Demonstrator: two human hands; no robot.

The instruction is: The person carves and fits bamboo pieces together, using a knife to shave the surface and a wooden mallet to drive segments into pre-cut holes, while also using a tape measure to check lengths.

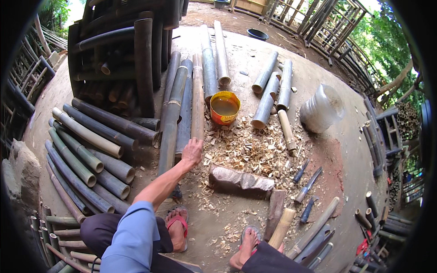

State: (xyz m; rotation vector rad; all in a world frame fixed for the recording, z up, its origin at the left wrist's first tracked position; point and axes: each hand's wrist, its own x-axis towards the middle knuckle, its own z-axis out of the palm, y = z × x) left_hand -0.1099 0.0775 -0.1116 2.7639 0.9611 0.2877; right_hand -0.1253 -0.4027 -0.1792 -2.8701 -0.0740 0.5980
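Observation:
My left hand (192, 152) reaches forward with its fingers closed at the near end of a long brown bamboo pole (197, 98). That pole lies on the ground, pointing away from me. Close beside it on the left are a greyish bamboo pole (172, 118) and a darker one (184, 123). Just right of the hand, wood chips (255, 152) spread around a rough wooden block (241, 177). I cannot see my right hand clearly; my right leg covers the area by a pale bamboo piece (282, 227).
A yellow-red bucket (225, 109) of murky liquid stands ahead. Several blades with dark handles, including a knife (308, 185), lie right of the block. A cloudy plastic container (321, 109) is farther right. Cut bamboo (98, 136) lies stacked at left, beside a dark bamboo rack (144, 68).

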